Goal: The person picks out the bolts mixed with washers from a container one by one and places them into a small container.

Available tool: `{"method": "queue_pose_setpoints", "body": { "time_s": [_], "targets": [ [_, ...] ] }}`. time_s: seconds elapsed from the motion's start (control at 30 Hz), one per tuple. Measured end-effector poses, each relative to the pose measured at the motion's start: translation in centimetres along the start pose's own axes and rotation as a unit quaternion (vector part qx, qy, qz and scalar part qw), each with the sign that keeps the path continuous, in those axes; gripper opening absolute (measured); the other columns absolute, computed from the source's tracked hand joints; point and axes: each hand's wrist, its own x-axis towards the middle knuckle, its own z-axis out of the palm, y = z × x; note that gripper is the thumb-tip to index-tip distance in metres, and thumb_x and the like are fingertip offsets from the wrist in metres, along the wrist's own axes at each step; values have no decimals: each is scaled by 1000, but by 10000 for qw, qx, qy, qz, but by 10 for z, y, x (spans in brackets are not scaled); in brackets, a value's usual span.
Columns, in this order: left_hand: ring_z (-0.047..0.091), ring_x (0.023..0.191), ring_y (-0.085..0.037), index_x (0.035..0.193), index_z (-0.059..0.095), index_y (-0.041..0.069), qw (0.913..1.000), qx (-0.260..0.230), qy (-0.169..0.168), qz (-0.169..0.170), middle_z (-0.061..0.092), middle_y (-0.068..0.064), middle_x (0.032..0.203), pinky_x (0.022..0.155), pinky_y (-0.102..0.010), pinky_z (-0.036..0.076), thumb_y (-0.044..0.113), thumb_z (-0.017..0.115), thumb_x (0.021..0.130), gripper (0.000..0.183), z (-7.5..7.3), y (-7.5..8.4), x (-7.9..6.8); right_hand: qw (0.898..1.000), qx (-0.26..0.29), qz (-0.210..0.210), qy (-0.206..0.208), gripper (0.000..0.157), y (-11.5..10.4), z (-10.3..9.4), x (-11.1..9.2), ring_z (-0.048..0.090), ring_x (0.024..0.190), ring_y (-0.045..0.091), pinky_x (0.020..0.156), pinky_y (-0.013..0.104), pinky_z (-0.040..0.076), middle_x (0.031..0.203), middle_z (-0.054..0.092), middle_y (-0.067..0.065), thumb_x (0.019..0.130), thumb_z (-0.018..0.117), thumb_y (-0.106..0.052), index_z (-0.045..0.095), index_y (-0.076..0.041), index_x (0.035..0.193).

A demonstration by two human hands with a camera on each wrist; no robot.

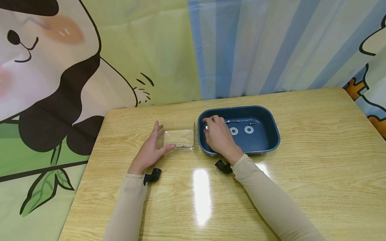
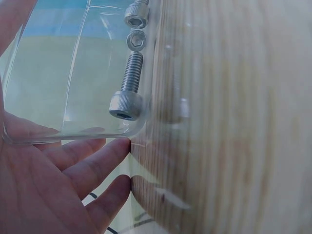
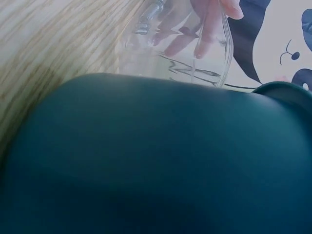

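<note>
A clear plastic box (image 1: 179,138) stands on the table, with several socket-head bolts (image 2: 127,97) lying along its front side. My left hand (image 1: 149,149) spans the box's left end, its fingers straight at the side and its thumb along the front edge. To the right is a dark blue basin (image 1: 268,147). My right hand (image 1: 221,135) reaches into its left end, fingers bent, with a small shiny silver metal piece (image 1: 206,127) between thumb and fingers. That piece is mostly hidden by the hand. In the right wrist view the basin's wall hides the fingers.
Inside the basin lie two pale washers (image 1: 248,129), a long bolt (image 1: 233,121) and a small screw (image 1: 252,124). The wooden table (image 1: 316,140) ends at a printed curtain (image 1: 163,50) behind. Black wrist mounts (image 1: 223,166) sit by both sleeves.
</note>
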Motion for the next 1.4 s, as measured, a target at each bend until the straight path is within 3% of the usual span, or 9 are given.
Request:
{"method": "queue_pose_setpoints", "body": {
  "time_s": [0.17, 0.43, 0.73, 0.93, 1.27, 1.4],
  "targets": [
    [29, 147, -35, 158, -18, 32, 10000, -17, -5, -18, 21, -6, 166, 114, -62, 26, 57, 69, 90, 113, 0, 0, 1, 9995, -135, 135, -270, 43, 1, 0, 2, 48, 121, 38, 103, 46, 42, 136, 52, 21, 99, 64, -14, 57, 0, 139],
    [28, 148, -35, 158, -18, 31, 10000, -43, -34, -28, 20, -4, 166, 115, -61, 26, 59, 68, 90, 113, -1, 2, 2, 9960, -310, 423, -722, 51, 2, 1, 5, 40, 133, 40, 111, 49, 35, 149, 43, 21, 100, 64, -18, 50, -1, 146],
    [27, 148, -36, 158, -18, 31, 9999, -90, -36, -58, 21, -4, 166, 115, -62, 24, 52, 70, 92, 112, -1, 2, 1, 9910, -547, 500, -1118, 53, 4, 5, 5, 35, 137, 41, 108, 52, 37, 154, 38, 21, 100, 64, -24, 50, -5, 147],
    [27, 148, -36, 158, -18, 31, 10000, -61, -36, -37, 20, -4, 166, 114, -62, 25, 58, 68, 90, 113, -1, 0, 0, 9904, -566, 555, -1133, 54, 4, 6, 5, 34, 136, 39, 107, 52, 36, 153, 38, 19, 100, 64, -25, 49, -6, 148],
    [27, 148, -35, 158, -17, 31, 9999, -90, -69, -74, 19, -2, 166, 115, -61, 24, 56, 68, 91, 112, -2, 0, 0, 9803, -935, 798, -1548, 66, 2, 6, 7, 28, 135, 37, 105, 48, 33, 155, 29, 19, 100, 63, -33, 38, -6, 155],
    [27, 148, -34, 158, -17, 31, 9999, -97, -74, -68, 19, -2, 166, 115, -61, 24, 54, 69, 91, 112, -1, 1, 0, 9814, -1051, 790, -1399, 56, 3, 6, 6, 30, 132, 37, 103, 48, 34, 151, 32, 20, 101, 60, -28, 45, -4, 150]
  ]
}}
